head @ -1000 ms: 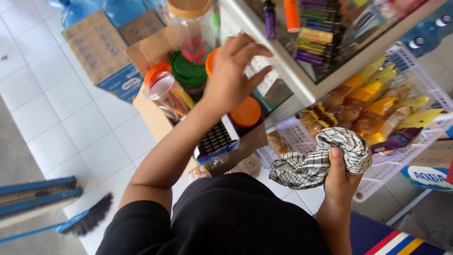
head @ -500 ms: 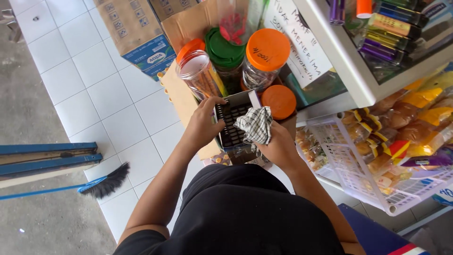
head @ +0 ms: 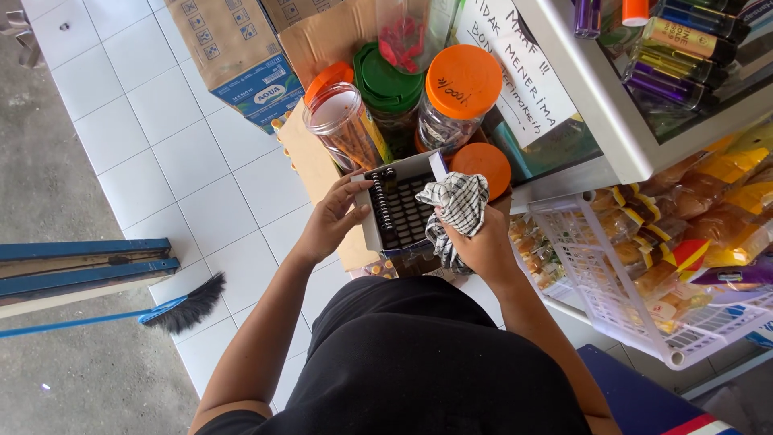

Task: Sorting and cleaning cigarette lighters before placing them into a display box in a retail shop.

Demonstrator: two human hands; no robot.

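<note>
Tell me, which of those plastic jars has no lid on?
The tilted clear jar at the left, just above the left hand. Its mouth is open, with an orange lid showing behind it; the other jars are capped orange or green.

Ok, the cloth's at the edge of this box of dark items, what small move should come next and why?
Probably draw the checked cloth across the top of the white box. The right hand holds it bunched at the box's right edge, and the left hand braces the left side, so the box looks steady enough to wipe.
</note>
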